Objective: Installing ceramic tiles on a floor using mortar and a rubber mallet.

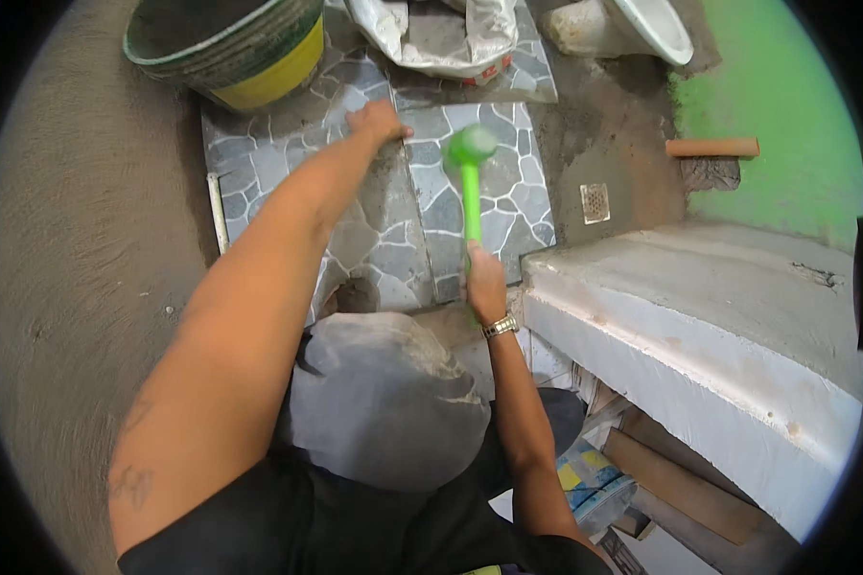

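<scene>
My right hand (486, 283) is closed round the green handle of a mallet (471, 196). The mallet's head, blurred by motion, is over a grey stone-patterned floor tile (523, 230); whether it touches the tile I cannot tell. Stretched forward, my left hand (376, 122) rests with its fingers apart at the seam between that tile and the neighbouring tile (379, 230). It holds nothing that I can see. Grey smears of mortar lie on the left tile, and a rough hole (352, 294) shows at its near edge.
A dark bucket (268, 72) with a yellow band and an opened white sack (384, 34) stand at the far side. At the far right lies a white toilet bowl (654, 29). A square drain cover (594, 203), an orange pipe (712, 148) and a white ledge (681, 355) are rightward.
</scene>
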`<state>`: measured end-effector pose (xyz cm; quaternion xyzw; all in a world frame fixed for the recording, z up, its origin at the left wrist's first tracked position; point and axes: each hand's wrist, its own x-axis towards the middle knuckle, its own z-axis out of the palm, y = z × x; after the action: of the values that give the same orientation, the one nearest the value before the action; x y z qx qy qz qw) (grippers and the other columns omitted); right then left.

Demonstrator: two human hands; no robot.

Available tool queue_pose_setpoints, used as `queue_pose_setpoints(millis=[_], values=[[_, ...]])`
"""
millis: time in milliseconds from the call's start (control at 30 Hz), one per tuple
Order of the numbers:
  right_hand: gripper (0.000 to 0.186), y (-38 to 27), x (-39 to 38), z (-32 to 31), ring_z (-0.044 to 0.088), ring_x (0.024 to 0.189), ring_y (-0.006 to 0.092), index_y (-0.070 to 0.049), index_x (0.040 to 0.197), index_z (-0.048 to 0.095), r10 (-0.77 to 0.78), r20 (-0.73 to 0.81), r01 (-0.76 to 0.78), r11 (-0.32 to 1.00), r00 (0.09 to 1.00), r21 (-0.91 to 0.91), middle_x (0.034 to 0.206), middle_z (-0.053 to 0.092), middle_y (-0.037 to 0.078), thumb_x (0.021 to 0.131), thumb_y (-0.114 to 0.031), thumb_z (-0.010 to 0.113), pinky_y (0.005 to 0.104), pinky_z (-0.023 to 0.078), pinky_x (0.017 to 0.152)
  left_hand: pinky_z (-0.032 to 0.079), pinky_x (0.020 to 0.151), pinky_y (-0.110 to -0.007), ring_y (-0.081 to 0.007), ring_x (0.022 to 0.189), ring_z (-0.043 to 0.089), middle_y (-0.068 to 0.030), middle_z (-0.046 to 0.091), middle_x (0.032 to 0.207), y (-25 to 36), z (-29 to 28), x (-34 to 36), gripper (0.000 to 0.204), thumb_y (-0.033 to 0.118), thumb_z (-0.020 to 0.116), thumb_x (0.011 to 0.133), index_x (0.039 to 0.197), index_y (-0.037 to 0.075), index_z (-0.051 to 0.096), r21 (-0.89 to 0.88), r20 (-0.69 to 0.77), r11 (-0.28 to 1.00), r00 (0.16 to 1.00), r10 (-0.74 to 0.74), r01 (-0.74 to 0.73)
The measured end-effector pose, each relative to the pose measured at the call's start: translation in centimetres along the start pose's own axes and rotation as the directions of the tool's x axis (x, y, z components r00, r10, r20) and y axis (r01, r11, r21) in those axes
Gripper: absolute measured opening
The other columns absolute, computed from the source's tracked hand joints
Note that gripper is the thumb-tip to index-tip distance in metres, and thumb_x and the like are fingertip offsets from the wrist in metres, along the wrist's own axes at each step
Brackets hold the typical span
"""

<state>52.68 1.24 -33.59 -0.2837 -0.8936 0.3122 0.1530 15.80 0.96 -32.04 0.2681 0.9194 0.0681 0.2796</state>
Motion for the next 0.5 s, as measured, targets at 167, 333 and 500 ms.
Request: queue_pose_setpoints(millis=[167,333,500], values=[[0.052,-3.6,0.8,1.2,0.050,0.052,0.0328,0.002,0.074,0.056,0.466,0.093,-0.472,0.831,0.880,0.296,0.057,0.051,0.019,0.101,-0.042,0.046,0.0476,0.039,0.054,0.040,0.107,-0.049,-0.0277,0.128,0.056,-0.0100,0.062,0.134,0.2,1.2,0.3,0.073,0.055,0.081,0.073,0.128,0.011,0.063,-0.061,0.061,0.991,0.991,-0.116,0.120],[0.056,-5.9,4.1,0.8,0.053,0.057,0.0368,0.002,0.076,0.058,0.350,0.102,-0.364,0.913,0.931,0.184,0.061,0.054,0.022,0.099,-0.047,0.046,0.0490,0.040,0.057,0.039,0.108,-0.051,-0.0288,0.127,0.056,-0.0103,0.061,0.136,-1.1,1.0,0.7,0.072,0.050,0.084,0.071,0.129,0.011,0.063,-0.096,0.088,0.983,0.985,-0.147,0.156],[0.054,-3.6,5.7,2.8,0.059,0.070,0.0472,0.003,0.080,0.062,0.370,0.065,-0.376,0.916,0.927,0.142,0.073,0.061,0.028,0.100,-0.045,0.045,0.0544,0.042,0.064,0.039,0.108,-0.052,-0.0303,0.128,0.056,-0.0115,0.060,0.137,-0.1,0.3,0.0,0.073,0.049,0.085,0.071,0.129,0.011,0.062,-0.116,0.152,0.985,0.982,-0.112,0.130]])
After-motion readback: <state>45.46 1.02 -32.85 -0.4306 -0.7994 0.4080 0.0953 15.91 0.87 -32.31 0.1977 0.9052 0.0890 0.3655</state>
